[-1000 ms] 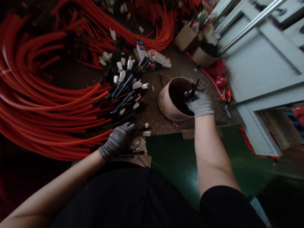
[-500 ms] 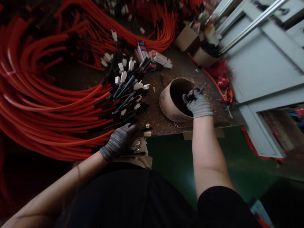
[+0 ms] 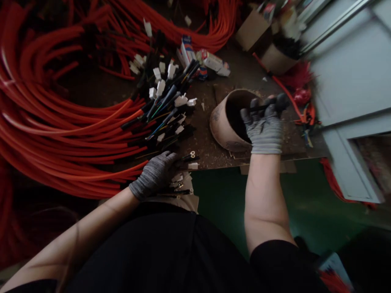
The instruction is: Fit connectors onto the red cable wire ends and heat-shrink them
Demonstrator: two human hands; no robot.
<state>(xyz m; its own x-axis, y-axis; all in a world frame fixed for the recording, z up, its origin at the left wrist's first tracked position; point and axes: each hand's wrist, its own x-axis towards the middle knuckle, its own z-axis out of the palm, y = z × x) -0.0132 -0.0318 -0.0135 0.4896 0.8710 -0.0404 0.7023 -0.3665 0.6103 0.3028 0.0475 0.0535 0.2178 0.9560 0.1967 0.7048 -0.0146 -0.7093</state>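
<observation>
My left hand [image 3: 155, 173], in a grey glove, is closed around the dark wire end of an orange-tubed cable at the table's front edge. Ring terminals [image 3: 192, 154] and a white connector [image 3: 193, 166] stick out past its fingers. My right hand [image 3: 264, 124], also gloved, is over the right rim of a round tan container [image 3: 222, 122] and holds a small black piece [image 3: 258, 108] between its fingers. The inside of the container is too dark to make out. White connectors [image 3: 160, 87] on dark wires lie left of the container.
Orange cables [image 3: 61, 130] lie coiled across the left. Small boxes [image 3: 212, 61], a cardboard box [image 3: 253, 30] and a second round container [image 3: 278, 57] stand farther back. A red tube [image 3: 284, 87] and a pale metal frame [image 3: 348, 81] are at the right.
My right hand has risen from the container's mouth toward the right, and a black piece now shows in its fingers. My left hand keeps its hold. The view has shifted slightly.
</observation>
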